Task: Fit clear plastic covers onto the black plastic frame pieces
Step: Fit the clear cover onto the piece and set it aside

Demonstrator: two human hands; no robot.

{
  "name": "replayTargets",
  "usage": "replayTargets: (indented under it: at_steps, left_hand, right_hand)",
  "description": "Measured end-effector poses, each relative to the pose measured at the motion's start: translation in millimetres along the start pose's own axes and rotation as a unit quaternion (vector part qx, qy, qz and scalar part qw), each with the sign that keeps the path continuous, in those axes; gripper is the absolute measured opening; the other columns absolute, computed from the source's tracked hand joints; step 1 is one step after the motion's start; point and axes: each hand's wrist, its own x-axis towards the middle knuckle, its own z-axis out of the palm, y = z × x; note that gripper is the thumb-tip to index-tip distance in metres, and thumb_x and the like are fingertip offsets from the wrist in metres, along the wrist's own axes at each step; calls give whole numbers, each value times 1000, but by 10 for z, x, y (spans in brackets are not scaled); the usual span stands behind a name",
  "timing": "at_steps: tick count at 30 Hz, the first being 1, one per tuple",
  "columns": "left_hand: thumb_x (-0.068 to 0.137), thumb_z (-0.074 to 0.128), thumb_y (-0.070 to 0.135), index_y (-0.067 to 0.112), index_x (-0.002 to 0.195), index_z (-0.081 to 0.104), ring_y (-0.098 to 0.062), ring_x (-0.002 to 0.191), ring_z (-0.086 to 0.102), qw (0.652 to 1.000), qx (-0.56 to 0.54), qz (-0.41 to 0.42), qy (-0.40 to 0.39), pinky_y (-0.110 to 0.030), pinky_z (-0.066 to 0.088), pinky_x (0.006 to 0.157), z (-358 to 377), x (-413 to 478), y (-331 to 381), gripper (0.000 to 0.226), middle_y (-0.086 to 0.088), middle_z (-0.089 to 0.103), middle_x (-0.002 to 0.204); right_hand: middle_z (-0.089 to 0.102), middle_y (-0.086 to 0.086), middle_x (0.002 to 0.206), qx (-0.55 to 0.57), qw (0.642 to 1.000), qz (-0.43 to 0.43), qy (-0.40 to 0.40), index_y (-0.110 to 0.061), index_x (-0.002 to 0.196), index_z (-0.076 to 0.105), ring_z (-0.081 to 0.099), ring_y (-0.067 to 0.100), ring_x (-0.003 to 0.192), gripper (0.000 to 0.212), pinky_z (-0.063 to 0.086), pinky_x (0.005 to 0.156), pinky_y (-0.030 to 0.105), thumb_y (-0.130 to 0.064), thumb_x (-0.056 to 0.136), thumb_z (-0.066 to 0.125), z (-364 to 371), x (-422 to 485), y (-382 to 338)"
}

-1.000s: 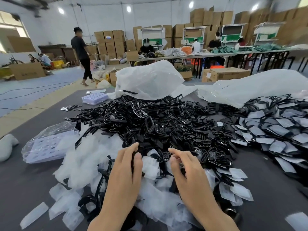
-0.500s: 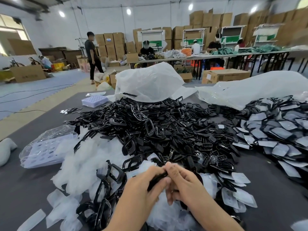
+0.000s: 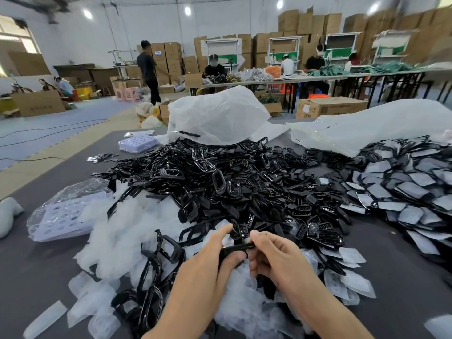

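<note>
A black plastic frame piece (image 3: pixel 238 248) is held between both hands just above the near edge of the heap. My left hand (image 3: pixel 208 263) grips its left end with thumb and fingers. My right hand (image 3: pixel 276 258) pinches its right end. A big pile of loose black frame pieces (image 3: pixel 232 182) covers the middle of the table. Clear plastic covers (image 3: pixel 122 236) lie in a white heap to the near left and under my hands. Frames with covers fitted (image 3: pixel 411 192) are stacked at the right. I cannot tell whether a cover sits on the held piece.
Dark grey table (image 3: pixel 36 270). A clear bag of purple trays (image 3: pixel 63 214) lies at the left, another purple tray (image 3: pixel 138 143) at the far left. Large white plastic bags (image 3: pixel 215 116) stand behind the pile. People work at tables and cartons beyond.
Both hands came off the pile, met over one black frame piece and lifted it. They now hold it a little wider apart than half a second ago.
</note>
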Motion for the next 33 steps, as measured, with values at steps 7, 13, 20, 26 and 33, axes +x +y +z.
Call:
replayTargets:
  at_steps: [7,13,20,26,33]
  left_hand:
    - [99,20,52,64,142,13,27,97,43,988,-142,-51,35,2,33,77,-109,-47,38,46,45,37,122]
    - [98,60,17,41,116,62,-4,73,59,954,-274,-92,83,-21,47,67,-101,41,37,31,16,63,83]
    - [92,69,19,34,95,73,-8,70,65,907,-386,-154,68,-18,51,69,-80,77,-12,16,4,69,73]
    - [95,64,24,43,100,74,-9,72,64,899,-406,-154,50,-21,53,73,-50,60,-29,22,3,67,76]
    - [100,52,10,32,91,75,-14,71,61,889,-421,-177,45,-32,51,77,-2,83,-23,33,-1,66,71]
  right_hand:
    - [69,-2,72,-74,993,-61,76,-21,82,75,67,13,66,17,58,68,21,-9,94,69,-151,13,-52]
    - [72,-4,81,-183,977,-86,66,-47,100,70,71,13,72,32,54,72,19,-16,93,72,-167,7,-5]
    - [68,-5,79,-79,989,-79,97,-37,101,76,65,11,75,18,55,80,28,-22,92,71,-160,31,10]
    - [64,5,83,191,981,-31,25,-17,112,73,67,19,75,41,61,75,41,-7,71,73,-169,49,-33]
    - [72,0,97,121,992,-33,-20,-31,109,77,64,12,83,50,55,70,21,11,91,59,-130,24,40]
